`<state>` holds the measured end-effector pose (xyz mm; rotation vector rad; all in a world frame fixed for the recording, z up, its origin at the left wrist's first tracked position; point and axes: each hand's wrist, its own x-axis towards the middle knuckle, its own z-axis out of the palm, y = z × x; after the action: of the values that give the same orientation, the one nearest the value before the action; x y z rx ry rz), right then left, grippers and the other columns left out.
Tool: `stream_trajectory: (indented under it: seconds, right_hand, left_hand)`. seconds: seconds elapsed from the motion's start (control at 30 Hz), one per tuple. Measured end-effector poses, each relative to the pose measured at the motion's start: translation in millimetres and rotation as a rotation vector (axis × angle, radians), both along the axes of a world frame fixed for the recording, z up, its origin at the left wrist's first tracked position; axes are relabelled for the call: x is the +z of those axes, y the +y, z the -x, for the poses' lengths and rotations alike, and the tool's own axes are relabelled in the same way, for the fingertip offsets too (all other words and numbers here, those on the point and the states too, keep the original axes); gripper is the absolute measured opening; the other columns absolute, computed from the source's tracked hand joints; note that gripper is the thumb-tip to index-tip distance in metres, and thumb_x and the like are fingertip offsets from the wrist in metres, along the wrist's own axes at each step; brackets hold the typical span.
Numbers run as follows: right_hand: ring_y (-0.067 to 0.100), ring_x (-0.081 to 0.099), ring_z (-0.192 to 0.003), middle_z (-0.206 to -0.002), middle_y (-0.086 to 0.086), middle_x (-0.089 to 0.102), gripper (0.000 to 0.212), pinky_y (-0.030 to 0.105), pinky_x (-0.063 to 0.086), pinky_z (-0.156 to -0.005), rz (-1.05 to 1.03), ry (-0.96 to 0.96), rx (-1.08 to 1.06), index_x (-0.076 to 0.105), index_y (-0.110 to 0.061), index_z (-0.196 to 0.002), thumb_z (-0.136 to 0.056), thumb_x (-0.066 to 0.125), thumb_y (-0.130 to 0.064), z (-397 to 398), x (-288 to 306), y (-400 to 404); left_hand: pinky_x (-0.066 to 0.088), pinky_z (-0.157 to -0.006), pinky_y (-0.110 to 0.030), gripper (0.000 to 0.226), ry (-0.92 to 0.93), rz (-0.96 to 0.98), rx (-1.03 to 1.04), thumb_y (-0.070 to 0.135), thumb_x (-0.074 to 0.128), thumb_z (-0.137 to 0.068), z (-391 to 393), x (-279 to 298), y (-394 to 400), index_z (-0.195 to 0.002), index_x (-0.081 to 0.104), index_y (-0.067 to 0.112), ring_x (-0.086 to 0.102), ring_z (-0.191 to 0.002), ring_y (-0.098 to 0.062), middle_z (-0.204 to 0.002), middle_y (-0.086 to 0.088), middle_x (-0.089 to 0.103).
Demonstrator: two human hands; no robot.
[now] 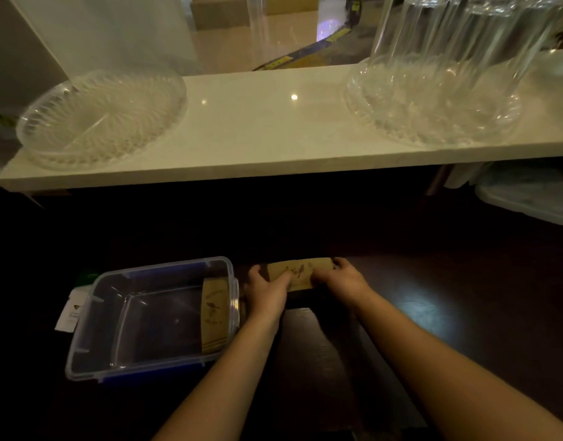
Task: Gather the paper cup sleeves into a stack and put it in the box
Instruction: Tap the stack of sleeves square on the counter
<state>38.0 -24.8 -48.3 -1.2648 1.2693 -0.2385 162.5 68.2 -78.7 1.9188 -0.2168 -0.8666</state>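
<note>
Head view: both hands, left hand (267,294) and right hand (343,281), pinch the sleeve stack (300,273) from its ends on the dark table (464,297). Clear box (232,300) at 9 o'clock already holds some sleeves (213,316) (count unclear); transfer remains.
</note>
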Motion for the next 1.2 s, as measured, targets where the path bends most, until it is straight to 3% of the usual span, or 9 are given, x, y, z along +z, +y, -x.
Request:
stream_trajectory:
  seconds: [0.13,0.37,0.47,0.6,0.7,0.83,0.9,1.07,1.2]
  right_hand:
    - [0.015,0.064,-0.081,-0.091,-0.003,0.061,0.072,0.023,0.054,-0.057,-0.084,-0.056,0.044,0.039,-0.013,-0.137,-0.074,0.074,-0.01,-2,-4,-10]
    - [0.031,0.062,-0.095,-0.114,0.01,0.053,0.093,0.044,0.06,-0.074,-0.037,-0.026,0.125,0.036,-0.027,-0.14,-0.057,0.075,-0.011,3,-4,-15]
    - [0.031,0.055,-0.102,-0.128,0.011,0.038,0.087,0.046,0.057,-0.082,0.076,-0.024,0.152,0.041,-0.035,-0.136,-0.058,0.075,-0.016,14,-8,-10]
    - [0.009,0.048,-0.098,-0.126,0.002,0.03,0.091,0.013,0.052,-0.064,0.226,-0.108,0.145,0.035,-0.04,-0.139,-0.065,0.078,-0.012,33,-16,6]
    - [0.011,0.043,-0.111,-0.129,-0.004,0.028,0.095,0.005,0.048,-0.072,0.332,-0.152,0.168,0.03,-0.046,-0.138,-0.065,0.078,-0.01,49,-26,22]
    - [0.01,0.035,-0.127,-0.142,-0.014,0.022,0.092,0.016,0.048,-0.09,0.473,-0.131,0.208,0.025,-0.06,-0.133,-0.067,0.072,-0.015,67,-37,44]
    - [0.012,0.027,-0.136,-0.153,-0.01,0.016,0.092,0.022,0.041,-0.101,0.543,-0.068,0.231,0.021,-0.063,-0.134,-0.07,0.069,-0.017,73,-43,54]
    - [0.004,0.013,-0.142,-0.161,-0.011,-0.001,0.098,-0.005,0.023,-0.093,0.553,-0.038,0.258,0.012,-0.067,-0.135,-0.074,0.064,-0.01,82,-57,70]
    - [0.012,0.016,-0.144,-0.161,-0.01,-0.006,0.1,0.021,0.042,-0.102,0.555,-0.047,0.273,0.007,-0.063,-0.138,-0.075,0.061,-0.007,83,-52,67]
  left_hand:
    - [0.051,-0.079,-0.035,0.059,0.192,0.051,0.009,0.023,0.07,-0.082,-5,4,-6,-0.134,0.044,0.015,0.06,-0.099,-0.021,-0.102,0.001,0.06]
    - [0.044,-0.056,-0.025,0.06,0.257,0.058,-0.052,0.01,0.07,-0.072,0,14,-7,-0.127,0.048,0.018,0.058,-0.085,-0.016,-0.103,-0.004,0.059]
    - [0.045,-0.062,-0.025,0.07,0.164,0.061,-0.136,0.012,0.071,-0.068,4,12,0,-0.131,0.044,0.029,0.053,-0.099,-0.021,-0.125,-0.007,0.046]
    - [0.041,-0.065,-0.015,0.08,0.04,0.11,-0.209,0.011,0.072,-0.071,17,12,16,-0.139,0.036,0.035,0.046,-0.096,-0.006,-0.129,0.003,0.03]
    - [0.04,-0.071,-0.007,0.093,-0.027,0.17,-0.26,0.004,0.072,-0.074,30,8,30,-0.147,0.025,0.036,0.044,-0.111,-0.006,-0.135,0.008,0.029]
    - [0.042,-0.076,0.002,0.1,-0.04,0.279,-0.295,-0.006,0.071,-0.077,49,1,46,-0.138,0.017,0.052,0.049,-0.104,0.022,-0.125,0.022,0.044]
    - [0.04,-0.085,-0.002,0.097,-0.086,0.268,-0.305,-0.007,0.069,-0.079,60,1,51,-0.132,0.019,0.057,0.047,-0.113,0.017,-0.131,0.02,0.044]
    - [0.028,-0.096,0.0,0.096,-0.238,0.224,-0.367,-0.01,0.061,-0.078,76,-5,58,-0.133,0.018,0.056,0.027,-0.137,-0.004,-0.149,0.01,0.028]
    - [0.018,-0.109,-0.008,0.095,-0.252,0.225,-0.408,-0.01,0.058,-0.078,76,-8,58,-0.137,0.015,0.052,0.015,-0.143,-0.002,-0.155,0.01,0.02]
